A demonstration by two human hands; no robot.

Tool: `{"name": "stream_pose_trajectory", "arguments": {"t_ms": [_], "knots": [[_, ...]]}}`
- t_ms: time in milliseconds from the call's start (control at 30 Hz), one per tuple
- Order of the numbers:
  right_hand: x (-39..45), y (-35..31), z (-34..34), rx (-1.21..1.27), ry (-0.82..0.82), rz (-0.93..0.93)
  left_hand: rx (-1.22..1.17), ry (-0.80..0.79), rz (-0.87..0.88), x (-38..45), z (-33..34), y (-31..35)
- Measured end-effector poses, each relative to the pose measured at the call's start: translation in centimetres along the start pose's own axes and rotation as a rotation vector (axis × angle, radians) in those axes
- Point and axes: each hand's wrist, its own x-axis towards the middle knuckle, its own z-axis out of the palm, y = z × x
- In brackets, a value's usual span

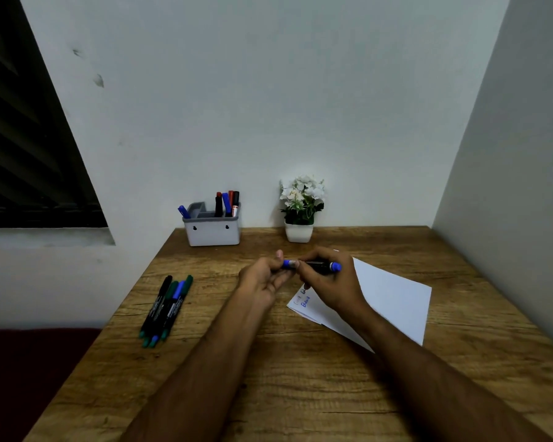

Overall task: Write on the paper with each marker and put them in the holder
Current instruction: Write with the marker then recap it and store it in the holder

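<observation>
Above the middle of the wooden table, my right hand (328,282) grips the black barrel of a blue marker (323,266) held level. My left hand (265,279) pinches its blue cap (288,264) at the marker's left end. Under my right hand lies the white paper (393,298), with blue writing near its left corner. A grey holder (212,231) stands at the back by the wall with several markers upright in it. Several more markers (166,309) lie in a bunch at the table's left side.
A small white pot of white flowers (300,208) stands at the back, right of the holder. The table (268,393) meets walls at the back and right; its left edge drops off beside the loose markers. A dark window is at far left.
</observation>
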Motion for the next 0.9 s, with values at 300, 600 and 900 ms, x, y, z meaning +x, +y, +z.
{"name": "stream_pose_trajectory", "arguments": {"t_ms": [300, 600, 900], "knots": [[1.2, -0.6, 1.4, 0.225, 0.113, 0.041, -0.103, 0.02, 0.077, 0.1, 1.0, 0.5], [3.0, 0.4, 4.1, 0.26, 0.08, 0.122, -0.073, 0.005, 0.099, 0.2, -0.7, 1.6], [4.3, -1.3, 8.1, 0.352, 0.022, 0.282, -0.102, 0.046, 0.113, 0.3, -2.8, 3.0]]}}
